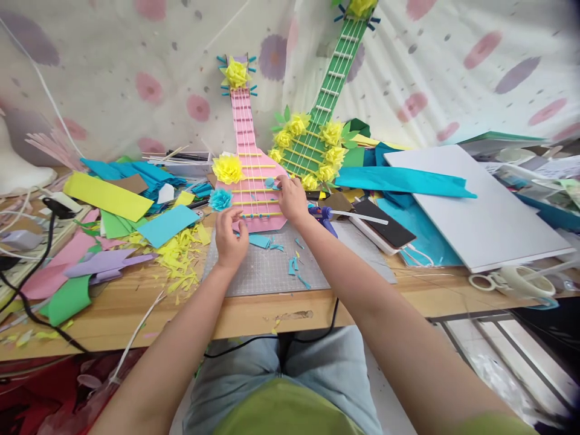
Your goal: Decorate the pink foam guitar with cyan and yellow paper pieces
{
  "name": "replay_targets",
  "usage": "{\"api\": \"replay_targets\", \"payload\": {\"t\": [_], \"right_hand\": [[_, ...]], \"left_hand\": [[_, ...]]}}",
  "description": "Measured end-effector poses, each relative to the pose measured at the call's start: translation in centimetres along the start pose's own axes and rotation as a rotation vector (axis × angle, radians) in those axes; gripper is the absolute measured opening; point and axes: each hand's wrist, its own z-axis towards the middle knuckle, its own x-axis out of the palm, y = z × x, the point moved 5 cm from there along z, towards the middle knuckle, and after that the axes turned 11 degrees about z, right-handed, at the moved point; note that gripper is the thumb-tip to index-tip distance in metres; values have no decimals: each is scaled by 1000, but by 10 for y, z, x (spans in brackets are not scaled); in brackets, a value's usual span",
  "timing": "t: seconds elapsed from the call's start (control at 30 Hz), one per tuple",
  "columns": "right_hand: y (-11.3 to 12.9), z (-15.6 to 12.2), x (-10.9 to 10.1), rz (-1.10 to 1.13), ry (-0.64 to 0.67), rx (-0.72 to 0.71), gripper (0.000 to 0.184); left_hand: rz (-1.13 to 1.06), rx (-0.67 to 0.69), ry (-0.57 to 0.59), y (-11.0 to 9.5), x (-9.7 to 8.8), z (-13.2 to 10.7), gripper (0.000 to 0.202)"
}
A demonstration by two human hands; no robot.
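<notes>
Grip of the right hand [292, 198] is set beside a small blue piece [270, 182] over the pink paper guitar [260, 171], at the frame's upper center; whether anything is pinched cannot be told. Loosely parted, the left hand [231, 240] is placed at the guitar's lower left edge. Toward the upper right, a green guitar [327, 101] is seen.

A flower-printed curtain [277, 57] is hanging at twelve o'clock, and at one a green paper guitar [323, 104], ringed with yellow paper flowers [334, 133], is standing in front of it. At three, a black-topped rectangular device [385, 223] is lying near a large white board [475, 223]. Toward four, a pale roll of tape [521, 276] is resting near the edge of the wooden table [176, 314]. A curled green sheet [70, 300] is lying toward eight, just beside purple paper [106, 263].
</notes>
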Motion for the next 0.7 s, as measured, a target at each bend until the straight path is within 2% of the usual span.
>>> {"api": "replay_targets", "payload": {"t": [0.1, 0.2, 0.3, 0.37, 0.43, 0.57, 0.7], "right_hand": [[0, -2, -3, 64, -39, 31, 39], [1, -17, -5, 212, -117, 105, 35], [-5, -43, 0, 518, -155, 309, 30], [-11, -62, 7, 745, -136, 459, 33], [-12, -78, 11, 919, -104, 537, 38], [-2, -90, 14, 1122, -33, 496, 47], [7, -92, 19, 1173, 36, 453, 50]], "left_hand": [[25, -12, 10, 6, 3, -1, 24], [24, -1, 15, 9, 3, -2, 25], [-33, -18, 40, 7, 6, -7, 23], [-106, -78, 80, 4, 12, -12, 19], [-206, -156, 127, 0, 21, -16, 17], [-409, -352, 201, -4, 44, -28, 21], [-529, -491, 304, -1, 58, -37, 21]]}}
